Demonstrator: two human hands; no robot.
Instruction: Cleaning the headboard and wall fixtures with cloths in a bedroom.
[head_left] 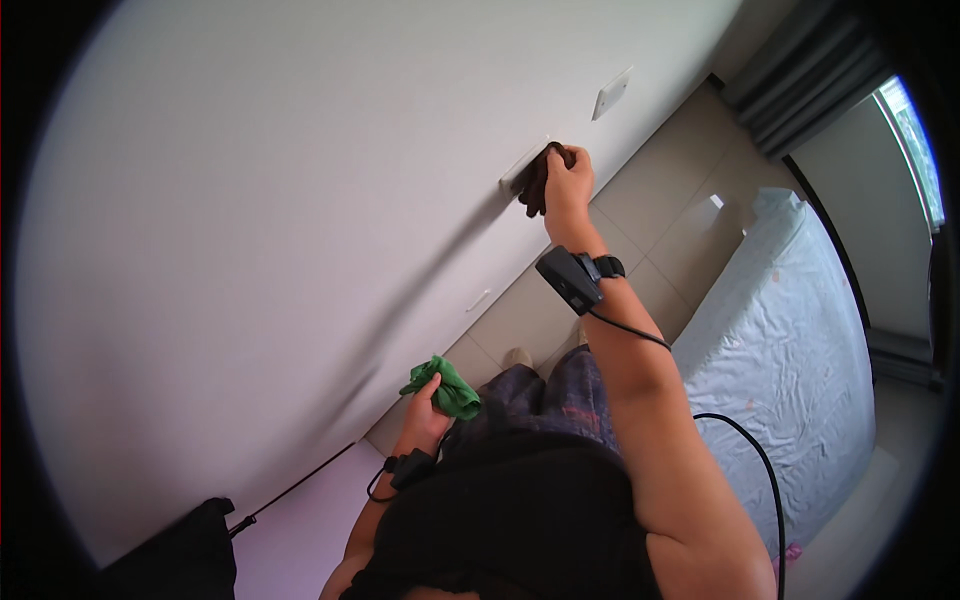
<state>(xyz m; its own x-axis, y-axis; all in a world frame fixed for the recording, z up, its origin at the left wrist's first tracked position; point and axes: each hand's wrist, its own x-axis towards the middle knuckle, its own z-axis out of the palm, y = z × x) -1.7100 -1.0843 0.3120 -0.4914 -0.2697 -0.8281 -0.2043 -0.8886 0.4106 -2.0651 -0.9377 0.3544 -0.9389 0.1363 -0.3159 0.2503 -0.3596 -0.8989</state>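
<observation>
My right hand [570,183] is stretched out to the wall, its fingers closed round a dark brown cloth [537,185]. The cloth lies against a white wall plate [513,176] and covers part of it. Lower down, beside my body, my left hand [427,413] grips a crumpled green cloth [455,390], with the thumb on top. The green cloth is apart from the wall plate.
A second wall plate [612,94] sits farther along the white wall [270,200]. To the right stands a bed-like block under a pale, wrinkled cover [790,350]. Grey curtains [810,75] hang beyond the tiled floor [665,215]. A black bag-like thing [180,555] is at lower left.
</observation>
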